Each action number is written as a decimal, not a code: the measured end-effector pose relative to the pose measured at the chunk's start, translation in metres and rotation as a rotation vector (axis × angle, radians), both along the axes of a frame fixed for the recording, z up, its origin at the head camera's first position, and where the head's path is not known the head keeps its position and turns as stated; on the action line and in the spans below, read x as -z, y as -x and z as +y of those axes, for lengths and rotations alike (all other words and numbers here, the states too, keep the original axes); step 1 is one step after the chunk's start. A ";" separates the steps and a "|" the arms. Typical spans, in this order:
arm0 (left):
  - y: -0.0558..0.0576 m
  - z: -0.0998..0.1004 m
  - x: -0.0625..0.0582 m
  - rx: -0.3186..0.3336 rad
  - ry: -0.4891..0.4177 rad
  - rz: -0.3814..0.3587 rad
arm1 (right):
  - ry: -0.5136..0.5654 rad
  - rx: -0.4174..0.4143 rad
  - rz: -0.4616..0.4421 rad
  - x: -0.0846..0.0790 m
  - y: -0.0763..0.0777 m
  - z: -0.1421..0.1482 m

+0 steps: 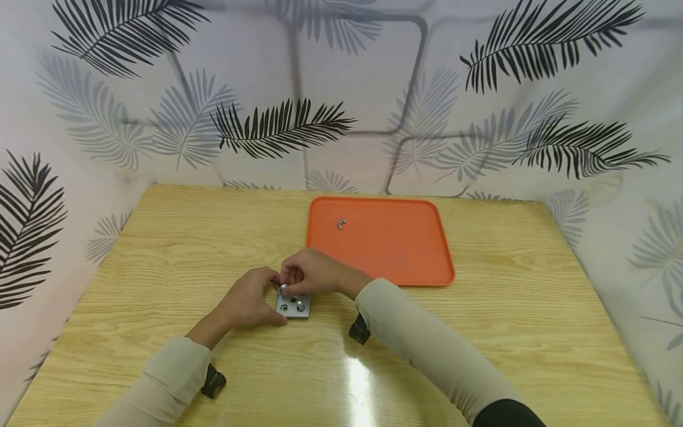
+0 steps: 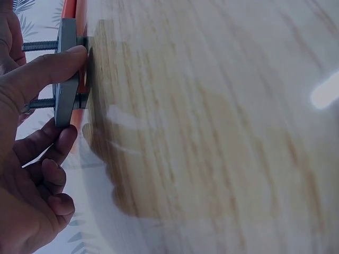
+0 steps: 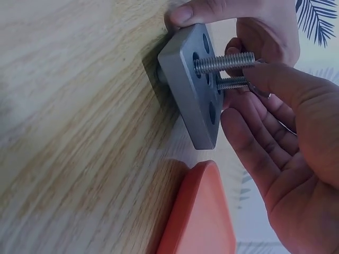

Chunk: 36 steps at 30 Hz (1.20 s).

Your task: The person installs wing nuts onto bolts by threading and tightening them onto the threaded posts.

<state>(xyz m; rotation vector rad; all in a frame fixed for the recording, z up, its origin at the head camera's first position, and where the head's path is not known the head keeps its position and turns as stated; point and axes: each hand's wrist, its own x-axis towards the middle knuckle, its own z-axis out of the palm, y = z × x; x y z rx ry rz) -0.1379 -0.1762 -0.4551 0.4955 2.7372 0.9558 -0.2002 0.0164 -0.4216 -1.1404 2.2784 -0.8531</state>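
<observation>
A grey metal plate (image 1: 292, 314) with several round holes stands a little above the wooden table, raised on the bolt heads beneath it. Two threaded bolts point up through it, the nearer bolt (image 3: 225, 63) bare and the farther bolt (image 3: 232, 83) carrying a small metal piece, probably a wing nut (image 3: 260, 89), at its tip. My left hand (image 1: 249, 300) grips the plate by its edges, thumb on the near side. With thumb and fingers, my right hand (image 1: 312, 271) pinches the small piece on the farther bolt; the fingers partly hide it.
An orange tray (image 1: 392, 246) lies behind and to the right of the plate. On it sit small metal pieces (image 1: 341, 224) that look like wing nuts. A leaf-patterned cloth (image 1: 363, 107) hangs behind the wooden table (image 1: 480, 332).
</observation>
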 end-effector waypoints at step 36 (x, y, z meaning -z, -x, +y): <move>-0.001 0.001 -0.001 -0.001 0.015 0.011 | -0.003 -0.012 0.080 0.003 0.002 0.000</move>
